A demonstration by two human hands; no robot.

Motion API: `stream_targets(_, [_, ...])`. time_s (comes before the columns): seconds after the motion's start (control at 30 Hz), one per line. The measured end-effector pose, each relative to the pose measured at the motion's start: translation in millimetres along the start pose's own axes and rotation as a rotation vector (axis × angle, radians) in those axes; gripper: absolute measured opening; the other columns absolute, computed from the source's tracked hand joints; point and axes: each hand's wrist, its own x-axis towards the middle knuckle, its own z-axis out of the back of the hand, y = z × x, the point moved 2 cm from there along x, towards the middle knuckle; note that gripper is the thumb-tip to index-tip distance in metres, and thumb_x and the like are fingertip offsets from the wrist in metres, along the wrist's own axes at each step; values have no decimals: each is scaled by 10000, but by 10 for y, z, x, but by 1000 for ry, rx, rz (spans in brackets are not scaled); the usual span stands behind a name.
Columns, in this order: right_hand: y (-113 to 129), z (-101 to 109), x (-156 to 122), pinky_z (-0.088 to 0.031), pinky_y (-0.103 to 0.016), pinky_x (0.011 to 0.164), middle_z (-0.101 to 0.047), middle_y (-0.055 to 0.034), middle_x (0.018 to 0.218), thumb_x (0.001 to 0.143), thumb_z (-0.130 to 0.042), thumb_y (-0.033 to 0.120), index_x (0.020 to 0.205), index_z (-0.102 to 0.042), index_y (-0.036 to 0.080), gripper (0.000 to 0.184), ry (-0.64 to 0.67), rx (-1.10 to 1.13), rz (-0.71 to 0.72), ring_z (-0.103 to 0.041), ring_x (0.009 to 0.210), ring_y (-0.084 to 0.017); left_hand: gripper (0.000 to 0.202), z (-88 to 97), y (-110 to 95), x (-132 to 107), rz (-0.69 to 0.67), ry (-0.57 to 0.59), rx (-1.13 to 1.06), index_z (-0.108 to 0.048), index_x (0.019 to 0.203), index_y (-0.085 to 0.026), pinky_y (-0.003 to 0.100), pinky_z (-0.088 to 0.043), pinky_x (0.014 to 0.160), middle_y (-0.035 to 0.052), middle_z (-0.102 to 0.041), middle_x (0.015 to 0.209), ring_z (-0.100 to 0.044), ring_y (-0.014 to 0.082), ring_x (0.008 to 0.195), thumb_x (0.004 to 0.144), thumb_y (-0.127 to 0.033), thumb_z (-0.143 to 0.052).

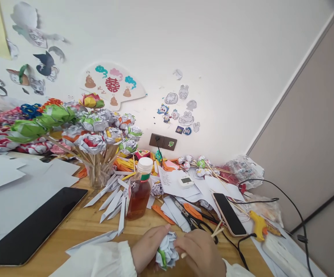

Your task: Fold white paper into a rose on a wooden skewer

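Observation:
At the bottom edge of the head view, my left hand [148,246] and my right hand [200,252] close around a folded paper flower [167,250], white with a green leaf. A thin wooden stick [217,232] pokes out past my right hand. Both hands wear white sleeves and rest over the wooden table [68,238]. Just beyond them stands a bottle of amber liquid [139,190] with a white cap.
A jar of paper flowers on sticks [97,138] stands behind the bottle, with folded paper strips [112,204] beside it. A dark tablet [34,227] lies left. Scissors [191,219], a phone [228,213], a yellow glue gun [259,225] and cables lie right.

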Motion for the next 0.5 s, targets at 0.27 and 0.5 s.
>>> stream_targets(0.27, [-9, 7, -28, -338, -233, 478, -582, -11, 542, 872, -288, 217, 839, -549, 175, 267, -93, -46, -113, -535, 510, -140, 314, -32, 127, 85, 23, 64, -300, -548, 644, -176, 184, -327, 324, -38, -513, 441, -427, 88, 337, 734, -468, -474])
stream_targets(0.5, [-29, -72, -94, -323, -250, 476, -587, -10, 579, 848, -361, 223, 904, -547, 183, 198, -60, -31, -78, -515, 507, -147, 223, 14, 231, 233, 16, 71, -552, -504, 797, -181, 180, -350, 338, -39, -535, 546, -476, 101, 404, 653, -352, -505])
